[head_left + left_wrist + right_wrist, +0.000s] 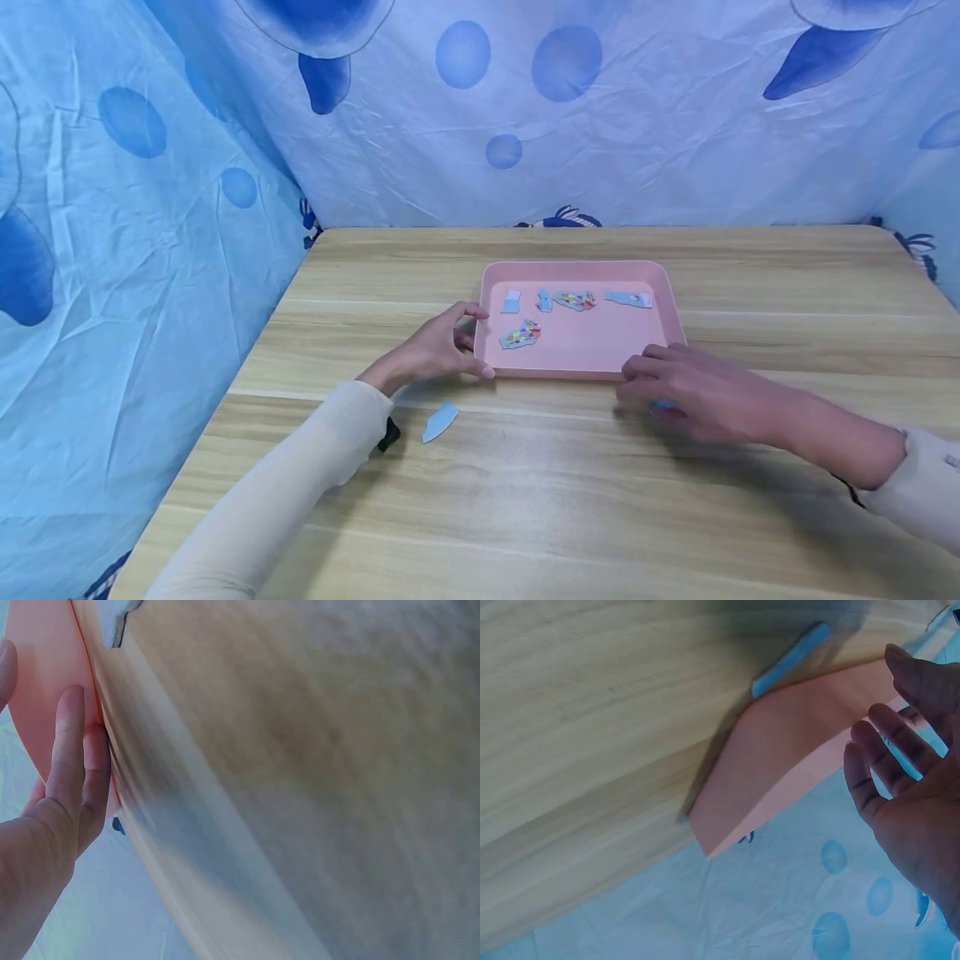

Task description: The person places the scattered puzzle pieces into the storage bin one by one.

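Observation:
A pink tray [577,358] holds several flat, irregular pieces that look like puzzle pieces: a multicoloured piece [521,335] nearer the front and a pale blue piece [628,298] at back right among them. My left hand [442,343] touches the tray's left side, thumb by the front corner; in the left wrist view its fingers [69,742] lie fairly straight against the outer wall. My right hand [693,392] hovers by the front right corner, fingers loosely bent and holding nothing visible. Under it, a blue piece [791,660] lies on the table beside the tray.
Another pale blue piece [441,421] lies on the wooden table [525,500], in front of the left hand. Behind the table and at its left hangs a blue patterned cloth [420,125]. A dark object [388,435] shows at the left wrist.

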`<state>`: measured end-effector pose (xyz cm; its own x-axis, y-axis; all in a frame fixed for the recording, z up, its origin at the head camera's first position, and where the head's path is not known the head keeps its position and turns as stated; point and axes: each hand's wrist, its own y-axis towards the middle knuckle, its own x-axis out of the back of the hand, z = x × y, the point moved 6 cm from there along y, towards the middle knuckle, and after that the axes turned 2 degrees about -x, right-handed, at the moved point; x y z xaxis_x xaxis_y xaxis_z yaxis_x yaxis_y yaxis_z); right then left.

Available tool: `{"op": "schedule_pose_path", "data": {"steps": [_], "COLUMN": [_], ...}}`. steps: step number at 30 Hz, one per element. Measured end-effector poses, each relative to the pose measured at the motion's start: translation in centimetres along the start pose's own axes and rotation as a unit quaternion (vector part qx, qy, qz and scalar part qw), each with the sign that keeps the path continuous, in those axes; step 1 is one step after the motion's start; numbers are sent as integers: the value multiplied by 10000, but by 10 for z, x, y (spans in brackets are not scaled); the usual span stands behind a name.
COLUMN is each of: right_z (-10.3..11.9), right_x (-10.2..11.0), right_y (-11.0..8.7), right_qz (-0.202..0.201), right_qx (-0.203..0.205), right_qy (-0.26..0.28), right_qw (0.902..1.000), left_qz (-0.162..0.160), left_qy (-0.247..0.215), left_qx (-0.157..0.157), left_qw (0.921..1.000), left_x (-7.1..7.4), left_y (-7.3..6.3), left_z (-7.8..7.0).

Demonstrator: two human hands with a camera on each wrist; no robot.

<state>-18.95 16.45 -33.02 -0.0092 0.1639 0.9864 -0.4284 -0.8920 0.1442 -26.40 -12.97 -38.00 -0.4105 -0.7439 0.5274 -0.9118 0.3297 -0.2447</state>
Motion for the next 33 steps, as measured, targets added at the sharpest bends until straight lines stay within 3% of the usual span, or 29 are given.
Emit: {"op": "schedule_pose_path", "data": {"steps": [9, 19, 25, 33], "right_z": [3, 1, -3, -3], "right_x": [-4, -14, -21, -28], "right_y": [-18, -32, -35, -36], "right_qz": [-278, -514, -522, -181], "right_qx": [248, 126, -32, -67], "right_qy": [-392, -1100, -1048, -869], "right_qw": [9985, 9925, 9931, 9960], "left_qz": [8, 28, 5, 28], "left_qy": [-11, 25, 23, 17], "left_qx": [-27, 26, 14, -7], "left_qw": [10000, 10000, 10000, 10000], "left_x": [0, -1, -1, -1], "left_y": [0, -1, 0, 0], "left_z": [-1, 0, 0, -1]}}
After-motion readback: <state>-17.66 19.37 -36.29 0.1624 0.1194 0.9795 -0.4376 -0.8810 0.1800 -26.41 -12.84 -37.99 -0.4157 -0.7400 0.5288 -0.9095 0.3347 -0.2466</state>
